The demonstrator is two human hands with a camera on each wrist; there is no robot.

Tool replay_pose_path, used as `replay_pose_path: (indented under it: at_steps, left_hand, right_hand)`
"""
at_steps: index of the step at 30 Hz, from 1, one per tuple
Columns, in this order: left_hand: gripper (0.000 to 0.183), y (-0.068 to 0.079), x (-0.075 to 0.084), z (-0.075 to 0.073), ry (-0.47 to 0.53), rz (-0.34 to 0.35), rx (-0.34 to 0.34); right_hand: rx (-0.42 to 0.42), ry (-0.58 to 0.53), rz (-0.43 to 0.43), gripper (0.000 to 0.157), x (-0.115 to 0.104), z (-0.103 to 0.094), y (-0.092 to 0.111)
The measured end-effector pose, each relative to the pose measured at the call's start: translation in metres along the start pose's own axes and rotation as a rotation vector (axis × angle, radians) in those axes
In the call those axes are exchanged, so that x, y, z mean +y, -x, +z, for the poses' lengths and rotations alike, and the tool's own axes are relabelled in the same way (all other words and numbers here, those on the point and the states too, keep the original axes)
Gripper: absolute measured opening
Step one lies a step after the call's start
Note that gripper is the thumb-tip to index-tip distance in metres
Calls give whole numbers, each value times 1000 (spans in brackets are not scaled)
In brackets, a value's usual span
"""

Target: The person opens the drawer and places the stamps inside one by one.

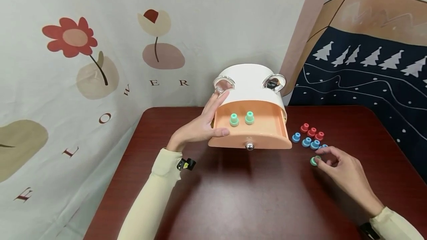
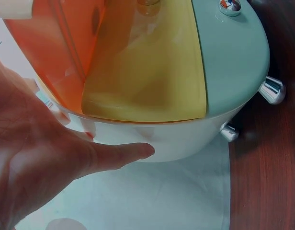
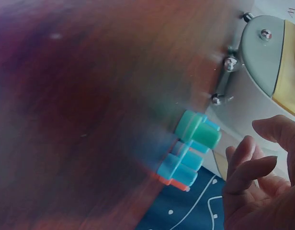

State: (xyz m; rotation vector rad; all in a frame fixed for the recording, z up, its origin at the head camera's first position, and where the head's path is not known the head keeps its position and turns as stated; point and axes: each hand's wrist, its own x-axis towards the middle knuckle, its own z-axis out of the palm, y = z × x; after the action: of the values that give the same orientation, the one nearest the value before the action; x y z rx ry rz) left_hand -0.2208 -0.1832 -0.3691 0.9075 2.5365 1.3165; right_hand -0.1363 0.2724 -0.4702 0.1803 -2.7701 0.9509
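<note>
A white cabinet (image 1: 248, 80) with rounded sides has its orange top drawer (image 1: 267, 142) pulled out. Two green stepped pegs (image 1: 234, 120) stand inside that drawer. My left hand (image 1: 200, 125) is at the cabinet's left side with fingers extended, its thumb near the drawer front; exact contact is unclear. On the table to the right, my right hand (image 1: 343, 169) is beside another green peg (image 1: 313, 161), thumb and index finger spread. The right wrist view shows a gap between these fingers and the green peg (image 3: 200, 129).
Red pegs (image 1: 311, 132) and several blue pegs (image 1: 306, 142) stand right of the cabinet on the dark red table (image 1: 233, 195). Yellow (image 2: 147, 76) and grey-green (image 2: 233, 62) drawers are shut below the orange one. Printed cloth (image 1: 200, 29) hangs behind.
</note>
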Motion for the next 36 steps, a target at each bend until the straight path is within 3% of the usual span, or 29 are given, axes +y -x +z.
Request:
replay_pose_path:
  at_steps: [6, 18, 30, 36]
  left_hand:
    - [126, -1, 0, 1, -5, 7, -1]
    - [125, -4, -4, 2, -6, 13, 12]
    - [125, -4, -2, 1, -4, 10, 9]
    - [126, -2, -3, 2, -11, 7, 10]
  right_hand:
    - [-35, 29, 36, 24, 8, 0, 2]
    - [-41, 36, 3, 17, 17, 5, -1]
    - [-54, 49, 2, 19, 13, 7, 1]
    - [-25, 32, -41, 19, 6, 5, 2]
